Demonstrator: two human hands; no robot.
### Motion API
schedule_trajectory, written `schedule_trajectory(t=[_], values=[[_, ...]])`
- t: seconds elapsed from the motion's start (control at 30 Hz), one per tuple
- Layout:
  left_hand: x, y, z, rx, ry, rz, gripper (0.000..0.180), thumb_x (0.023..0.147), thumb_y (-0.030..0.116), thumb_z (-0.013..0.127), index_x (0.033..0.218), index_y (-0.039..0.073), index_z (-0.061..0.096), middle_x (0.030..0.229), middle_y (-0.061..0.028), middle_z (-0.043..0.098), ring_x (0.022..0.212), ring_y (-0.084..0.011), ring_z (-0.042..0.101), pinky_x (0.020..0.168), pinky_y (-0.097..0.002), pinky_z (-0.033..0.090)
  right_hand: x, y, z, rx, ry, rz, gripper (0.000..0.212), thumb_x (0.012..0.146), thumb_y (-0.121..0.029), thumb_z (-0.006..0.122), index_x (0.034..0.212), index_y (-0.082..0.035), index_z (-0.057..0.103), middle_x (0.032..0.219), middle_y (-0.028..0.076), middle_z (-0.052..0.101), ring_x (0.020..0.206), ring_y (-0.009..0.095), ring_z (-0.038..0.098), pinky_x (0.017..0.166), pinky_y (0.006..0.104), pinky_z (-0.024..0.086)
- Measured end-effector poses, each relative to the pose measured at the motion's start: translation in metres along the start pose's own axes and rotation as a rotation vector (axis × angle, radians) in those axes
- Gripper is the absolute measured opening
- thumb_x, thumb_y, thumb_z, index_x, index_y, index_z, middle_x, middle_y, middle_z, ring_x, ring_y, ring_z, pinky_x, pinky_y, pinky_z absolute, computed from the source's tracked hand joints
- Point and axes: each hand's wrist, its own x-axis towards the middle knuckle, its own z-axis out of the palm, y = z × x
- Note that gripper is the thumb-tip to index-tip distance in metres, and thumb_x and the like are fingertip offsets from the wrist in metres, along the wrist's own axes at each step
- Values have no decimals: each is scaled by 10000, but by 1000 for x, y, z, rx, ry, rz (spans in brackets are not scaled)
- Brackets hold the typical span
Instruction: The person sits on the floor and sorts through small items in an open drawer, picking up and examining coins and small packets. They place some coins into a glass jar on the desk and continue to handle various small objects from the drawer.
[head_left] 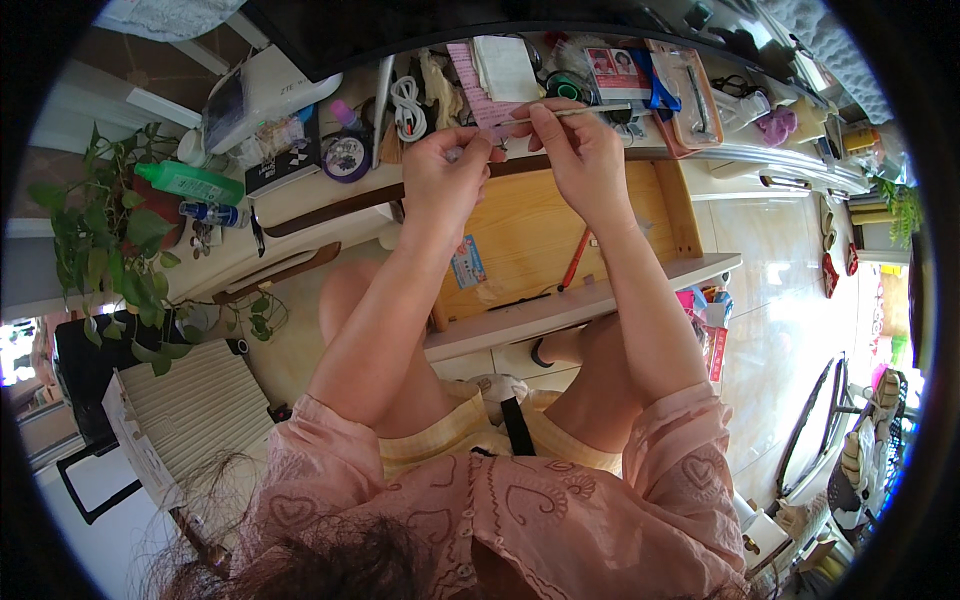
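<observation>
Both my hands are raised close together over the open wooden drawer (510,235). My right hand (580,165) pinches a thin, pale, stick-like thing (608,108) between thumb and fingers. It lies nearly level, one end reaching past my fingers to the right, the other toward my left hand. My left hand (445,175) is closed, thumb against the fingers, at that near end; what it grips is mostly hidden. In the drawer lie a red pen-like tool (574,262), a blue card (467,262) and a thin dark rod (520,301).
Behind my hands the cabinet top holds a coiled white cable (408,108), folded white paper (503,68), blue-handled scissors (660,90) and a clear orange-edged tray (695,100). A green bottle (192,183) and a leafy plant (110,225) stand left. The drawer's front edge (580,310) is above my knees.
</observation>
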Motion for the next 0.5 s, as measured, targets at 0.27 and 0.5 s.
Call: schedule_trajectory(t=[0.27,0.5], values=[[0,-1,1,4,-12,5,72,824,70,562,839,0,567,729,-66,586,490,-18,368,394,-160,245,0,4,-1,6,14,-20,192,860,-125,523,859,37,625,772,67,648,615,107,573,568,223,456],[-1,1,1,8,0,7,80,824,72,562,843,-7,565,730,-68,585,488,-18,364,394,-161,247,1,1,-2,-1,2,27,209,882,-133,501,862,42,613,792,65,636,626,89,553,578,207,445]])
